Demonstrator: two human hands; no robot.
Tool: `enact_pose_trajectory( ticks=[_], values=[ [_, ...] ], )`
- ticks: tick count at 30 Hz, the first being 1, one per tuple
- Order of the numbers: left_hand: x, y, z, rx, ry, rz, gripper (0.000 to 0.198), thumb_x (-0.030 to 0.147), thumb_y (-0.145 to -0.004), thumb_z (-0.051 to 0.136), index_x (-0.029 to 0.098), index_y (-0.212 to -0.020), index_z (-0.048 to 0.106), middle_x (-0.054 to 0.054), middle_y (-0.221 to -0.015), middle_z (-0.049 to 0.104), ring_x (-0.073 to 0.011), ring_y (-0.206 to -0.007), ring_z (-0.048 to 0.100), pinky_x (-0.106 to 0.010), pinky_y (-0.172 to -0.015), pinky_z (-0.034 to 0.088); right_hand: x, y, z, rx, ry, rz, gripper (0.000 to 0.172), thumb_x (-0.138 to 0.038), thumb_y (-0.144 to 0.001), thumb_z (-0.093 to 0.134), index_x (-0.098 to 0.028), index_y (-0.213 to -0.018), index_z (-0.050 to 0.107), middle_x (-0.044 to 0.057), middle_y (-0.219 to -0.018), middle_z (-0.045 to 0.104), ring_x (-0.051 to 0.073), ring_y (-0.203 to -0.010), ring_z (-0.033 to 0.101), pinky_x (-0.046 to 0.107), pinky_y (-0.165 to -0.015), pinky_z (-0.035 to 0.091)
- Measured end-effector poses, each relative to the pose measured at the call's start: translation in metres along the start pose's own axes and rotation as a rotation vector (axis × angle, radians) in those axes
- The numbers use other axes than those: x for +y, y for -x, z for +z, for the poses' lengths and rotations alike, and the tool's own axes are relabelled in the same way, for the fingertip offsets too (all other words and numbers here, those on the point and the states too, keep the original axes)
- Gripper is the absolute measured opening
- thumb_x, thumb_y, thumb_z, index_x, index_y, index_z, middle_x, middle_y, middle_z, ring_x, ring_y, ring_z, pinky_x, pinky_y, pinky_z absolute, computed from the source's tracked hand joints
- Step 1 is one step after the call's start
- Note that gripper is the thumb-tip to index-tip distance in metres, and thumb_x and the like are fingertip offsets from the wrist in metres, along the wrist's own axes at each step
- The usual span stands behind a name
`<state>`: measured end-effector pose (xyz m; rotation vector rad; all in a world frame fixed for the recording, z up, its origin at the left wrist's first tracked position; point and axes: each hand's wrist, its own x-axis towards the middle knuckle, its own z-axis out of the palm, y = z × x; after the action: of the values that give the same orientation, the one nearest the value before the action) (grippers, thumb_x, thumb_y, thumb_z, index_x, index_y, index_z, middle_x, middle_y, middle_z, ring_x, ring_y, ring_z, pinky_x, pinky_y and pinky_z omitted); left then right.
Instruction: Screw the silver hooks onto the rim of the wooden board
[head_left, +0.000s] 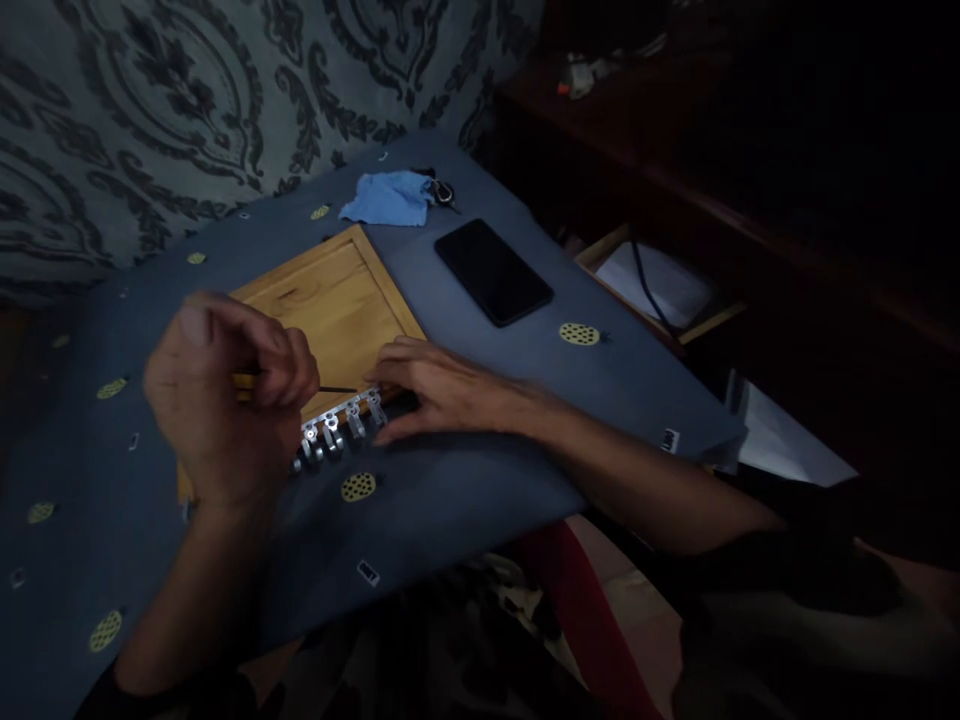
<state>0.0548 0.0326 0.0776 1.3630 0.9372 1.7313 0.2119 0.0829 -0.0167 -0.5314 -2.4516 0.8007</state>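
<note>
My left hand (229, 400) is closed around a screwdriver (337, 389); a bit of yellow handle shows between the fingers, and the thin dark shaft points right, over the metal hook rail (331, 428). That silver rail has several hooks and lies along the near edge of a framed wooden board (337, 300). My right hand (442, 388) grips the rail's right end, with the fingers on the board's corner and the thumb by the last hook. The left part of the rail is hidden behind my left hand.
On the blue pineapple-print tablecloth (480, 500) lie a black phone (493, 270), a blue cloth (390, 198) and keys (442, 192). Patterned wallpaper (187, 90) rises behind. To the right, an open drawer (652, 280) holds papers, below a dark wooden surface.
</note>
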Motion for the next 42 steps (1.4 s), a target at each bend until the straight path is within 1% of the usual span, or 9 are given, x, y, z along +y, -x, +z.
enact_pose_trajectory(
  ticks=[3,8,12,15,19,22,26,29,42],
  values=[
    [0.003,0.002,-0.003,-0.003,0.023,-0.009,0.04,0.042,-0.087,0.074,0.018,-0.06,0.058,0.007,-0.042,0.033,-0.0077,-0.036,0.026,-0.024,-0.036,0.02,-0.003,0.002,-0.004,0.118,-0.08,0.024,0.058,-0.055,-0.088,0.07,-0.011,-0.125,0.065,0.011,-0.107,0.065,0.023,-0.1,0.06,0.038,-0.088,0.051],
    [0.002,0.002,0.002,0.012,0.085,0.017,0.042,0.05,-0.087,0.073,0.02,-0.061,0.059,0.006,-0.045,0.034,-0.0077,-0.039,0.028,-0.024,-0.039,0.024,-0.019,0.0,-0.006,0.323,-0.341,0.04,0.047,-0.034,-0.092,0.067,-0.021,-0.136,0.059,0.008,-0.122,0.068,0.012,-0.082,0.062,0.029,-0.076,0.054],
    [-0.002,0.001,0.007,-0.073,0.108,0.051,0.048,0.06,-0.089,0.068,0.019,-0.064,0.059,0.005,-0.048,0.036,-0.008,-0.042,0.035,-0.023,-0.043,0.03,-0.036,-0.01,-0.005,0.287,-0.412,0.015,0.055,-0.03,-0.089,0.069,-0.022,-0.141,0.052,0.004,-0.11,0.07,0.01,-0.074,0.062,0.024,-0.066,0.053],
    [-0.003,0.001,0.007,-0.128,0.076,0.032,0.046,0.056,-0.096,0.059,0.02,-0.068,0.059,0.004,-0.053,0.04,-0.0093,-0.046,0.038,-0.023,-0.046,0.034,-0.044,-0.018,-0.005,0.303,-0.377,0.025,0.047,-0.032,-0.091,0.067,-0.022,-0.135,0.053,0.001,-0.099,0.069,0.012,-0.077,0.064,0.026,-0.068,0.054],
    [-0.005,0.001,-0.009,-0.097,-0.061,0.102,0.034,0.058,-0.095,0.059,0.024,-0.098,0.063,-0.002,-0.086,0.061,-0.0157,-0.08,0.061,-0.029,-0.073,0.051,-0.044,-0.024,-0.007,0.407,-0.333,0.057,0.046,-0.032,-0.094,0.065,-0.025,-0.137,0.051,-0.003,-0.082,0.064,0.013,-0.069,0.062,0.029,-0.065,0.054],
    [-0.012,0.005,-0.037,-0.029,-0.284,0.14,0.035,0.056,-0.097,0.056,0.025,-0.115,0.058,-0.006,-0.111,0.064,-0.0198,-0.104,0.063,-0.035,-0.09,0.05,-0.04,-0.025,-0.008,0.489,-0.381,0.126,0.046,-0.038,-0.096,0.063,-0.027,-0.138,0.05,-0.004,-0.079,0.062,0.012,-0.059,0.059,0.03,-0.062,0.054],
    [-0.025,0.023,-0.068,-0.43,-0.887,0.056,0.036,0.053,-0.092,0.062,0.019,-0.103,0.062,-0.008,-0.102,0.067,-0.0268,-0.103,0.061,-0.044,-0.094,0.046,-0.038,-0.026,-0.005,0.572,-0.493,0.179,0.032,-0.047,-0.096,0.061,-0.025,-0.118,0.058,-0.002,-0.082,0.067,0.01,-0.056,0.059,0.028,-0.06,0.053],
    [-0.033,0.036,-0.072,-0.607,-1.213,0.057,0.043,0.058,-0.089,0.067,0.017,-0.103,0.065,-0.01,-0.103,0.067,-0.0309,-0.104,0.058,-0.048,-0.096,0.044,-0.038,-0.027,0.0,0.605,-0.569,0.186,0.029,-0.05,-0.094,0.063,-0.023,-0.103,0.059,-0.003,-0.08,0.067,0.008,-0.052,0.058,0.024,-0.054,0.051],
    [-0.038,0.046,-0.067,-0.706,-1.392,0.105,0.049,0.06,-0.087,0.069,0.014,-0.105,0.069,-0.012,-0.103,0.068,-0.0332,-0.104,0.059,-0.05,-0.094,0.044,-0.035,-0.017,0.015,0.553,-0.627,0.28,0.034,-0.055,-0.093,0.062,-0.021,-0.099,0.058,-0.002,-0.085,0.069,0.007,-0.055,0.063,0.023,-0.057,0.054]
  ],
)
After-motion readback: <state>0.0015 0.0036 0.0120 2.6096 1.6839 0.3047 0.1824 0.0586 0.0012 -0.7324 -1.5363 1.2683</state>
